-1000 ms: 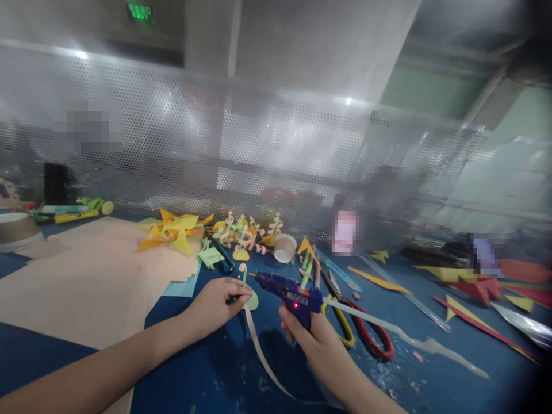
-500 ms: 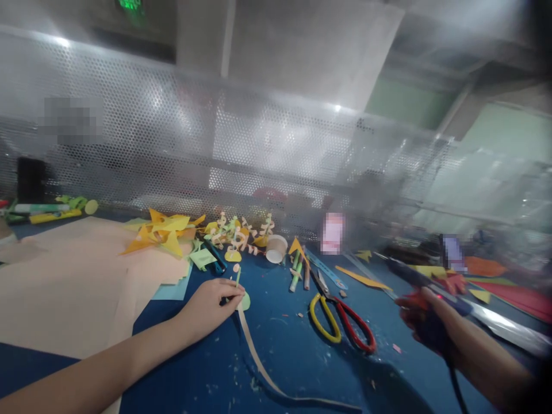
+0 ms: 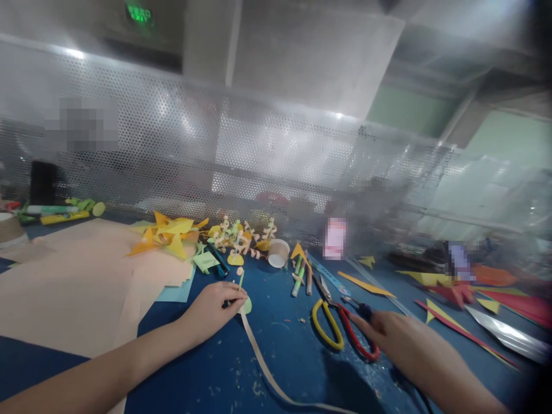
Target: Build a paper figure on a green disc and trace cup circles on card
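Note:
My left hand (image 3: 222, 302) rests over the blue table, thumb and fingers pinched together on a thin green paper stem (image 3: 241, 280) with a small pink dot (image 3: 240, 271) at its top. Under the fingertips lies a pale green paper piece (image 3: 247, 305), partly covered. From there a long narrow peach paper strip (image 3: 263, 365) curves toward the near edge. My right hand (image 3: 397, 339) is closed round a dark glue gun (image 3: 364, 311), mostly hidden by the hand, its tip pointing left. It is close above the scissors (image 3: 330, 302), which have one yellow and one red handle.
Large peach paper sheets (image 3: 77, 287) cover the left side. Behind stand orange paper stars (image 3: 175, 233), curled paper pieces (image 3: 237, 236) and a paper cup (image 3: 278, 253). Markers (image 3: 298, 276), a blue ruler (image 3: 330, 275) and coloured scraps (image 3: 457, 293) lie farther right. A cord (image 3: 416, 391) trails below my right hand.
My right hand has swung left and down with the glue gun, from the right side to beside the scissors. My left hand keeps its pinch; the view has shifted slightly.

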`<act>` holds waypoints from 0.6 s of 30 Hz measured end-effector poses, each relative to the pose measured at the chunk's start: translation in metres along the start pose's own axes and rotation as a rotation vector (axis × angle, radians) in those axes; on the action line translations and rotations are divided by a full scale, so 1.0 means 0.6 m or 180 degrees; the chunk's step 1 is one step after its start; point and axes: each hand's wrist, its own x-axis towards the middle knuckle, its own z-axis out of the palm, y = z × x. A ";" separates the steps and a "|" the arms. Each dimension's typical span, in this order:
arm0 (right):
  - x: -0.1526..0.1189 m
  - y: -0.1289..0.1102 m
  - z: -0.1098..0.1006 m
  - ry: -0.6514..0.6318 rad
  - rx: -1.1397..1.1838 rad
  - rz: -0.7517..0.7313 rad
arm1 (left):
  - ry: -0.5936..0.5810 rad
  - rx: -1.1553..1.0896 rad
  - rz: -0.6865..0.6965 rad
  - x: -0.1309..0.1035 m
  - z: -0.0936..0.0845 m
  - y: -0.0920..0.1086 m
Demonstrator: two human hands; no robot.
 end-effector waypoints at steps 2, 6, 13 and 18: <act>-0.011 -0.089 0.023 -0.0483 -0.0120 -0.0501 | -0.0008 -0.0033 0.0034 0.001 0.001 -0.001; -0.022 -0.211 0.098 -0.1375 0.1477 -0.0863 | -0.0027 -0.0119 0.0084 0.002 0.000 -0.002; -0.011 -0.232 0.193 -0.1588 0.2388 -0.0623 | -0.0051 -0.0017 0.0130 0.001 -0.002 0.003; 0.005 -0.216 0.187 -0.1463 0.2403 -0.0589 | 0.0052 -0.0047 0.0066 0.000 0.002 0.001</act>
